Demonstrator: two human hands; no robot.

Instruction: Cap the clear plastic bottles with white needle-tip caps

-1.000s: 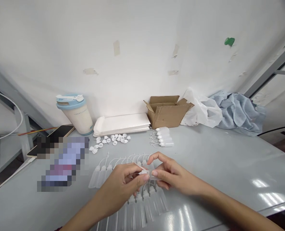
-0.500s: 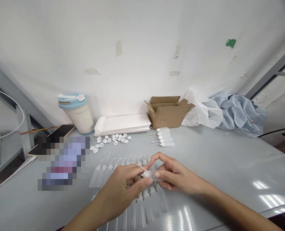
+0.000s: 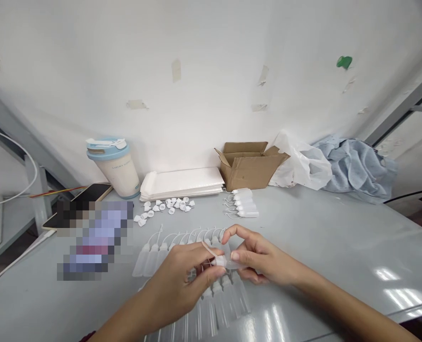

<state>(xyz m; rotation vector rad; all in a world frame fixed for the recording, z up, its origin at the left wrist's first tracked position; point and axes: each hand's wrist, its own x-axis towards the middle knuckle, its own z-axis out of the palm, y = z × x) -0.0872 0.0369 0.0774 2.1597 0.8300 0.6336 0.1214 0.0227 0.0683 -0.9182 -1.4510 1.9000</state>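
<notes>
My left hand pinches the white cap of a small translucent bottle, and a thin tube or strap rises from it. The body of that bottle is held between the fingers and thumb of my right hand. Under and behind my hands lie two rows of clear bottles, a back row with looped thin tubes and a front row partly covered by my left hand. Several loose white caps lie farther back. A short stack of capped bottles sits before the cardboard box.
At the back stand a cup with a blue lid, white padded envelopes, an open cardboard box, a plastic bag and a blue cloth. A dark phone and a pixelated object lie at left.
My left fingers have shifted slightly around the cap, which shows a little more clearly and slightly lower. Both hands keep their hold on the bottle.
</notes>
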